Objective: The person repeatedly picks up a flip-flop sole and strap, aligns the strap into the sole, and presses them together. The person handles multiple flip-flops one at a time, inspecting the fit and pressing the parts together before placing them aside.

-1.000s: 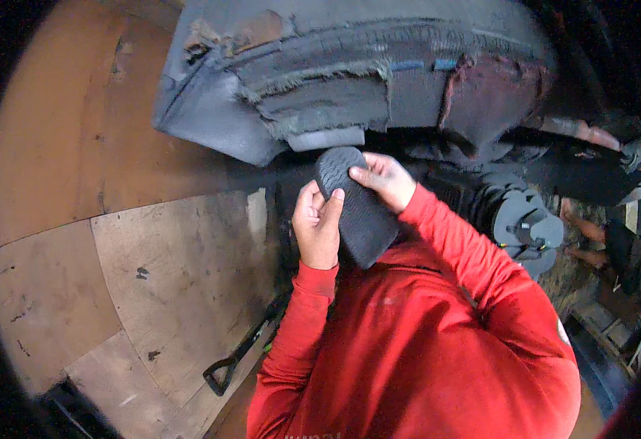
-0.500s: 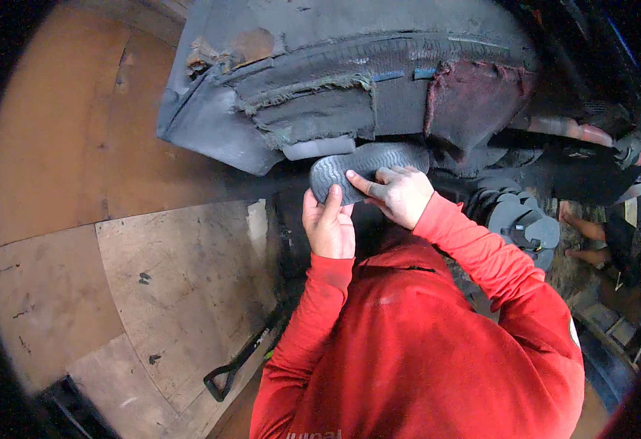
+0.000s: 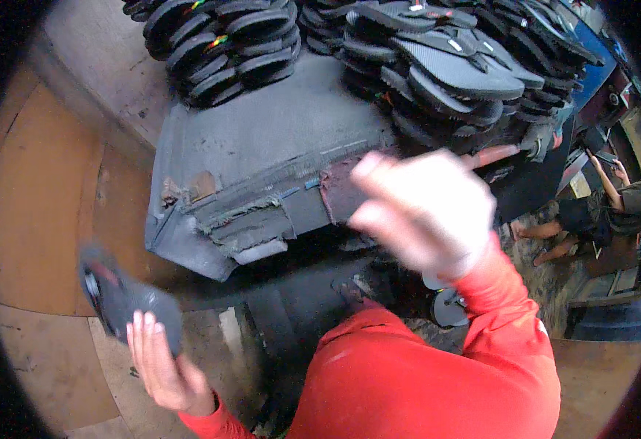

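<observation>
My left hand (image 3: 161, 362) is low at the left, holding a dark grey flip-flop (image 3: 141, 304) by one end. Its fingers lie along the sole, and the thumb is hidden. The flip-flop's far end, with the straps, is blurred and points up and left. My right hand (image 3: 430, 212) is raised in front of the padded bench (image 3: 262, 110), smeared by motion, so its fingers do not show clearly. Stacks of black and grey flip-flops (image 3: 459, 66) rise on the bench beyond it, and another pile (image 3: 225, 51) stands at the far left of the bench top.
Frayed cloth patches (image 3: 247, 223) cover the front edge of the bench. Brown wooden boards (image 3: 35, 205) are on the left. More grey soles (image 3: 448, 307) sit low beside my right forearm. At the right, another person (image 3: 591, 212) sits holding something small.
My hands have parted: the left has carried the flip-flop down and left, while the right has let go and moved up over the bench edge. The view has tilted up, bringing the stacks into sight.
</observation>
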Demonstrator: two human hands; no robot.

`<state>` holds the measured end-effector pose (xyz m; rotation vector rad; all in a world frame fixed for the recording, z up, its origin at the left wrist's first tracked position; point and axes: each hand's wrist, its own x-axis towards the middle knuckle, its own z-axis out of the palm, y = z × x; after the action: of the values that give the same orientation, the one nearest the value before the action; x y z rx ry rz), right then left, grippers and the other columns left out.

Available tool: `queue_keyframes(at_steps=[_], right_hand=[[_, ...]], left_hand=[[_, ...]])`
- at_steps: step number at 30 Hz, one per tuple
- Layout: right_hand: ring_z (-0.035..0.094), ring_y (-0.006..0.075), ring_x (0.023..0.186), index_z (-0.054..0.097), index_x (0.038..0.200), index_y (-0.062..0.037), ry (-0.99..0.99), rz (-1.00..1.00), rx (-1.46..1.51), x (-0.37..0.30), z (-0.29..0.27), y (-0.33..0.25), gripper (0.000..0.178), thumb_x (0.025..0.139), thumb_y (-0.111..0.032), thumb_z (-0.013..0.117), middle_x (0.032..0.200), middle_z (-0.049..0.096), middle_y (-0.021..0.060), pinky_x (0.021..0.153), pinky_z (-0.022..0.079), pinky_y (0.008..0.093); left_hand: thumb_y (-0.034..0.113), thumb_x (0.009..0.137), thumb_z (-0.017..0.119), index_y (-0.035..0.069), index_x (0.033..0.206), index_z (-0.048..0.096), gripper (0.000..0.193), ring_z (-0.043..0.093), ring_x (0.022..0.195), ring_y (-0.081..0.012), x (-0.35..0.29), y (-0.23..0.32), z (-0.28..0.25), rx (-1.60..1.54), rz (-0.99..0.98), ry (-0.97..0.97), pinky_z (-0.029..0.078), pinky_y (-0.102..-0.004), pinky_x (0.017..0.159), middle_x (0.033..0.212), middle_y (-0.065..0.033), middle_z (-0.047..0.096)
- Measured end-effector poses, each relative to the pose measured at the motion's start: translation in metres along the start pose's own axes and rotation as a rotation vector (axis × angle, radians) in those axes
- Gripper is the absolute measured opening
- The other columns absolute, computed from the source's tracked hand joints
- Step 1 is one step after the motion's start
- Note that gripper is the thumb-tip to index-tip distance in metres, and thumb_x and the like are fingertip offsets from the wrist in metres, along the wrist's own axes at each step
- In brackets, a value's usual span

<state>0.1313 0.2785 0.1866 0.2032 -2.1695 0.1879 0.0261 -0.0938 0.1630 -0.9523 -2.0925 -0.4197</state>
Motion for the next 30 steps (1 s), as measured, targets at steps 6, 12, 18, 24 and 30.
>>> queue_keyframes(at_steps=[6,12,18,24,30], right_hand=[[0.062,0.0398,0.109,0.067,0.127,-0.0094,-0.301,0.303,-0.49,0.105,-0.099,0.133,0.052,0.08,-0.031,0.078,0.114,0.065,0.023,0.096,0.049,0.0468],[0.069,0.034,0.092,0.07,0.114,-0.0082,-0.422,-0.014,-0.384,0.133,-0.062,0.224,0.033,0.081,-0.013,0.073,0.097,0.072,0.0149,0.083,0.055,0.0402],[0.067,0.0295,0.095,0.07,0.101,-0.0085,-0.342,-0.333,-0.365,0.065,-0.025,0.027,0.027,0.076,-0.015,0.064,0.099,0.069,0.0101,0.076,0.055,0.0403],[0.063,0.032,0.112,0.068,0.108,-0.0045,-0.544,-0.113,0.467,-0.093,0.074,-0.109,0.049,0.074,-0.037,0.08,0.119,0.066,0.0156,0.1,0.051,0.0427],[0.024,0.0458,0.147,0.038,0.15,-0.0015,-0.733,0.431,0.813,-0.169,0.183,-0.129,0.093,0.074,-0.032,0.083,0.158,0.027,0.0284,0.117,0.031,0.0508]], left_hand=[[-0.006,0.081,0.062,0.008,0.119,0.067,0.041,0.061,0.121,-0.0357,0.085,-0.005,0.111,-0.153,0.38,0.042,0.038,-0.0575,0.11,0.122,-0.011,0.068],[0.011,0.086,0.072,0.01,0.128,0.063,0.043,0.036,0.142,-0.0406,0.065,-0.022,0.137,0.091,0.021,-0.038,0.025,-0.0578,0.116,0.14,-0.0136,0.057],[0.054,0.075,0.081,-0.006,0.15,0.028,0.11,0.042,0.139,-0.0411,-0.015,0.074,0.103,-1.94,-0.84,-0.101,0.038,-0.0544,0.113,0.149,-0.0247,0.042],[0.007,0.093,0.069,-0.002,0.112,0.068,0.022,0.063,0.099,-0.0155,-0.085,0.083,0.104,-1.473,-1.418,0.053,0.048,-0.0314,0.093,0.11,-0.0066,0.069],[0.023,0.092,0.073,-0.004,0.122,0.065,0.041,0.065,0.095,-0.0152,-0.125,0.077,0.158,-1.017,-1.091,-0.205,0.051,-0.0293,0.082,0.111,-0.0149,0.071]])
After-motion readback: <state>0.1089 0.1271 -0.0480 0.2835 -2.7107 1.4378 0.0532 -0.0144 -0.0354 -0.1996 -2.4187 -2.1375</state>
